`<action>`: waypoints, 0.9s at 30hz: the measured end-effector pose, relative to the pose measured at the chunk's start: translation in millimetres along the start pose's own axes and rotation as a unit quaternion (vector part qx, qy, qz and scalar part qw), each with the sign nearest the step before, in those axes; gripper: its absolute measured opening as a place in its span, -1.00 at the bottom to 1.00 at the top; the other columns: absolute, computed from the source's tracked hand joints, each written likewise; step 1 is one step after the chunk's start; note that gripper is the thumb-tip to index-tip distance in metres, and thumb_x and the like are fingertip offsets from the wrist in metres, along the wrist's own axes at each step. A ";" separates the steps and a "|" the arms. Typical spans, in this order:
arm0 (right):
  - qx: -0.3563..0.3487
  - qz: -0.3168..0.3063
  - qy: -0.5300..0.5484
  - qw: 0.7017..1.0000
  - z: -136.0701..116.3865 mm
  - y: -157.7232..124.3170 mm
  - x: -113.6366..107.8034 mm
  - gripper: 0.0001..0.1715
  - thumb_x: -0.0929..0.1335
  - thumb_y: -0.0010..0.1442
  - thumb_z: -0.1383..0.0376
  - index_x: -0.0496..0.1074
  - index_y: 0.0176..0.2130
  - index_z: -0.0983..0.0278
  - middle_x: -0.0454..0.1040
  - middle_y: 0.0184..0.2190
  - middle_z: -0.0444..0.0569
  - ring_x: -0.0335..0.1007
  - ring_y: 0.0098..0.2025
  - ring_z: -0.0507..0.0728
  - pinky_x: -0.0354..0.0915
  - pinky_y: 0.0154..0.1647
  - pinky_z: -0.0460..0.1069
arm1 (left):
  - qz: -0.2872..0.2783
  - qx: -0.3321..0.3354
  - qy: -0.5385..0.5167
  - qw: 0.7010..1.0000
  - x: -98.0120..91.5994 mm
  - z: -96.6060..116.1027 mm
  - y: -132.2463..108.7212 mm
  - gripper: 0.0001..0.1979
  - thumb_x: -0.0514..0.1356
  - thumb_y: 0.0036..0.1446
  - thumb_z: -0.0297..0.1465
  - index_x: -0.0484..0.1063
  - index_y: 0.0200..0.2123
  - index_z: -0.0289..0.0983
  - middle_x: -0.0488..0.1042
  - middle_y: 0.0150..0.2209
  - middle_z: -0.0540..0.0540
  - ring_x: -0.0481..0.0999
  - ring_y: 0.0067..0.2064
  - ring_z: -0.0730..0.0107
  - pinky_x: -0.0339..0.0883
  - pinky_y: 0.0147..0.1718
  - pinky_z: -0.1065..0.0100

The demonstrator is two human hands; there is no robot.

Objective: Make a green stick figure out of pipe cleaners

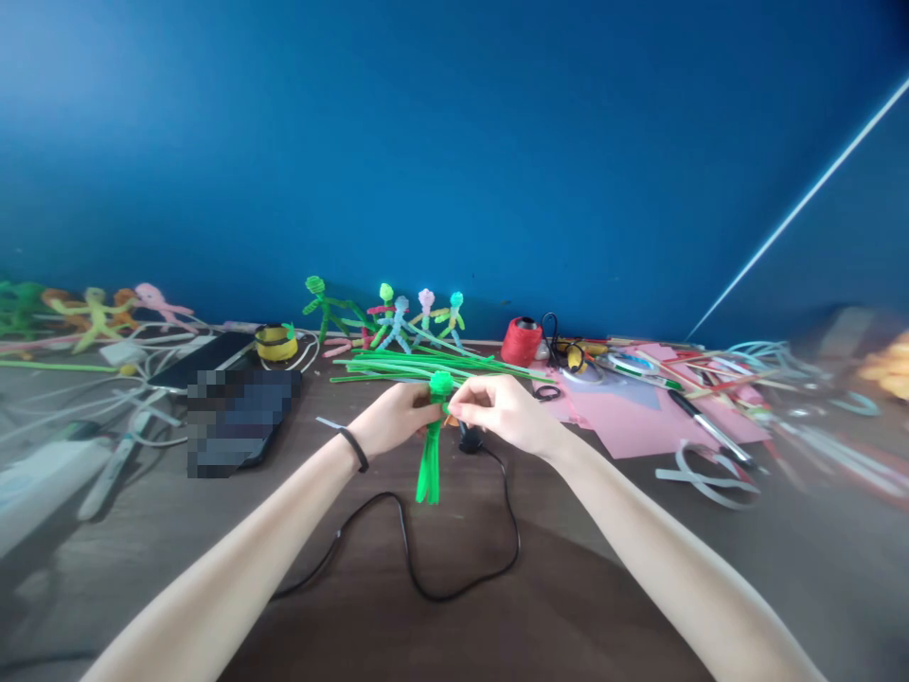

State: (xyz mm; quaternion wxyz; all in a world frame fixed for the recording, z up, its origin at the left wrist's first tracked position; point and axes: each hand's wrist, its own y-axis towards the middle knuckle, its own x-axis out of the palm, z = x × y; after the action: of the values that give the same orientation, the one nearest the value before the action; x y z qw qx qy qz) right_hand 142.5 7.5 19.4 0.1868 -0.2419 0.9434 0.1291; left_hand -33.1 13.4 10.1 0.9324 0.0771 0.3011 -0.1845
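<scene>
Green pipe-cleaner bundle (430,469) is hanging between both hands, knobbed end up, long axis near-vertical in view, left hand (392,417) clasping its upper part, right hand (506,413), equally near, pinching its right edge, loose green stems (398,364) lying beyond.

A dark table (369,635) fills the lower frame. A black cable (444,599) winds across its bottom centre. Left of centre lie a phone (259,417), a tablet-like dark slab (205,360) and yellow tape (276,346). Green stems (418,364) are heaped mid-frame, before small figures (401,322). Right of them come a red spool (522,343), pink paper (625,431) and a curled white strip (671,475).
</scene>
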 end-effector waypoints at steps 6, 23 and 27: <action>0.001 0.011 0.021 1.000 3.0 1.4 -3.7 -0.81 0.30 0.00 0.24 0.35 -0.45 0.35 0.35 -0.57 -0.13 0.24 -0.55 -0.05 0.14 -0.53 -0.13 | 0.012 -0.033 -0.102 0.994 -1.6 5.3 -0.8 -0.82 0.10 -0.09 -0.32 0.32 -0.50 -0.34 0.30 -0.56 0.04 0.29 -0.49 0.49 0.21 -0.47 0.41; 0.000 0.024 0.033 0.999 12.1 6.3 -2.0 -0.80 0.35 -0.06 0.23 0.42 -0.44 0.34 0.42 -0.54 -0.09 0.33 -0.51 -0.01 0.21 -0.51 -0.12 | 0.052 -0.033 -0.200 0.978 -2.9 10.8 0.5 -0.87 0.16 -0.12 -0.39 0.28 -0.49 -0.34 0.36 -0.53 0.03 0.37 -0.50 0.51 0.32 -0.44 0.39; 0.012 0.023 0.032 0.999 12.7 7.8 -4.7 -0.80 0.37 -0.09 0.24 0.42 -0.46 0.36 0.42 -0.55 -0.09 0.30 -0.54 -0.03 0.20 -0.51 -0.13 | 0.051 -0.014 -0.156 0.986 -5.3 10.4 1.0 -0.88 0.13 -0.08 -0.39 0.28 -0.51 -0.35 0.36 -0.54 0.02 0.37 -0.51 0.49 0.29 -0.45 0.40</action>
State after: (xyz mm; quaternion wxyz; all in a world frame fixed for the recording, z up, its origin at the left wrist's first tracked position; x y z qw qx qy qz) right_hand 146.2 20.3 11.2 0.1565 -0.2217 0.9557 0.1138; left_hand -31.2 13.3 21.7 0.9771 0.0497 0.1501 -0.1421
